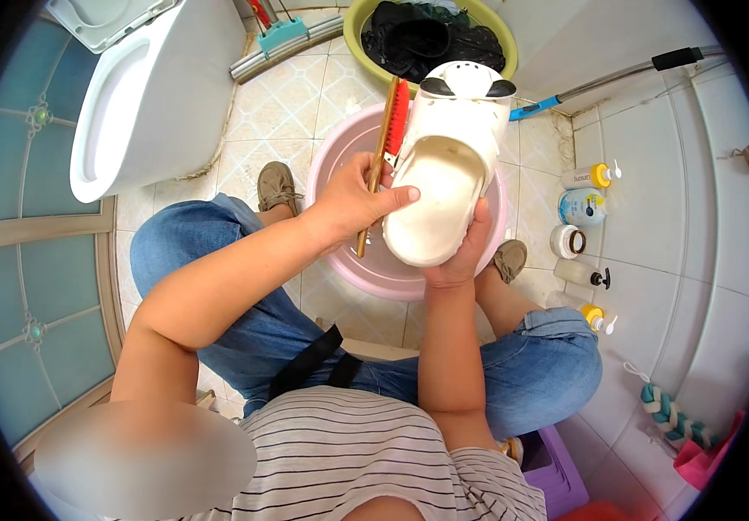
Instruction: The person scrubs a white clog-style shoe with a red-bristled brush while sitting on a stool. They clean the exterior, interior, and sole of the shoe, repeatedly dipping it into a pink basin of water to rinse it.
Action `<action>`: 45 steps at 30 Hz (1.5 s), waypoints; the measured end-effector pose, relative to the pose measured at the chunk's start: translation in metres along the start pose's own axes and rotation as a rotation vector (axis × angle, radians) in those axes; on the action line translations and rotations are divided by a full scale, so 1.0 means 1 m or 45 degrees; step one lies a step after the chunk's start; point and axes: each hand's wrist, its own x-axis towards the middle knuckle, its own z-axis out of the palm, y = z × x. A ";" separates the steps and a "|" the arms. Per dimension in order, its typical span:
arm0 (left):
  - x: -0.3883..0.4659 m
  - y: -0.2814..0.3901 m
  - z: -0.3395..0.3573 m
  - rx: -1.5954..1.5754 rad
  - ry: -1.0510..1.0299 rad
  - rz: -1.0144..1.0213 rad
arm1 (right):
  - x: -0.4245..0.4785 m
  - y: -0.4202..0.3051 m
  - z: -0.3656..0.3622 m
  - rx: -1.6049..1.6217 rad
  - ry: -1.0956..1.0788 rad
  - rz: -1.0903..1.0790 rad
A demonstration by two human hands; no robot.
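Note:
Over a pink plastic basin [342, 267] I hold a white clog [439, 202], its open heel facing me and its toe pointing away. The toe carries a panda face with black ears. My left hand [356, 198] grips a wooden-handled scrubbing brush [379, 146] with red bristles, its thumb lying on the clog's footbed edge. The brush stands lengthwise along the clog's left side. My right hand [462, 251] holds the clog from its right side and beneath, the fingers partly hidden by the sole. The basin's inside is mostly covered by my hands and the clog.
A yellow-green basin [511, 55] of dark cloth stands beyond. A squeegee mop [283, 40] and a toilet [172, 104] are at the left. Several bottles [581, 207] line the right wall, near a blue-ended pole [537, 107]. A purple stool [560, 465] is beside me.

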 end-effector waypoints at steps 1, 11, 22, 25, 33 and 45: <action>0.001 -0.002 0.000 -0.057 -0.015 -0.011 | -0.001 0.000 0.001 -0.021 0.000 -0.001; 0.003 0.006 -0.008 0.188 0.191 0.044 | 0.014 -0.012 0.022 -0.584 0.271 -0.111; -0.003 -0.002 0.008 0.361 0.170 0.134 | 0.067 -0.010 0.025 -1.745 0.888 -0.122; -0.003 -0.001 0.010 0.390 0.124 0.211 | 0.075 -0.005 0.016 -1.814 0.895 -0.097; -0.003 -0.010 0.014 0.369 0.143 0.129 | 0.074 -0.003 0.012 -1.904 0.990 -0.122; -0.006 -0.003 0.014 0.358 0.045 0.135 | 0.062 -0.006 0.025 -1.887 0.978 -0.227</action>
